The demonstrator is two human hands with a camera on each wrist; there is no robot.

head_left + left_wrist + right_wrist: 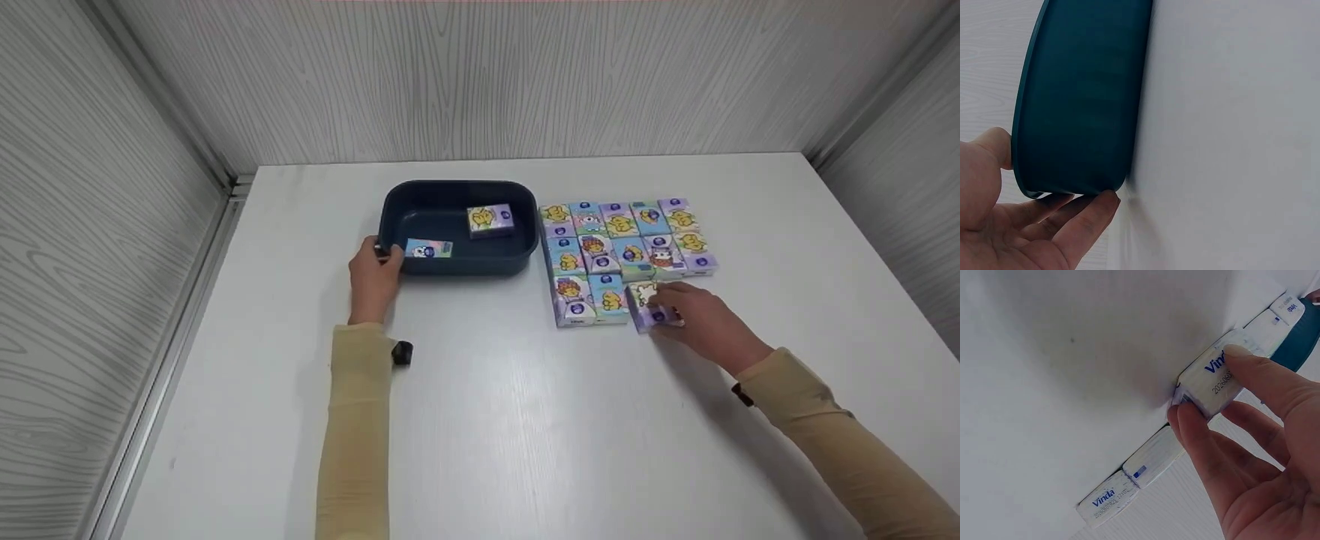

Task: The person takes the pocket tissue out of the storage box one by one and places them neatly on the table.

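Observation:
A dark teal plastic basin [469,266] stands at the back of the table. My left hand [373,281] grips its near left corner, the thumb at the rim and the fingers under the curved wall in the left wrist view. Inside lie two small tissue packs, one purple and yellow [489,221], the other blue [429,248]. To the right, several tissue packs [621,225] form tight rows. My right hand [705,322] pinches a purple tissue pack [641,304] by its ends, beside the front row; the right wrist view shows "Vinda" on its side [1213,374].
The rows of packs sit close to the basin's right wall. A pale wood-grain panel [480,82] rises behind the table [480,420], with side panels at left and right. A dark strap piece [403,353] shows at the left wrist.

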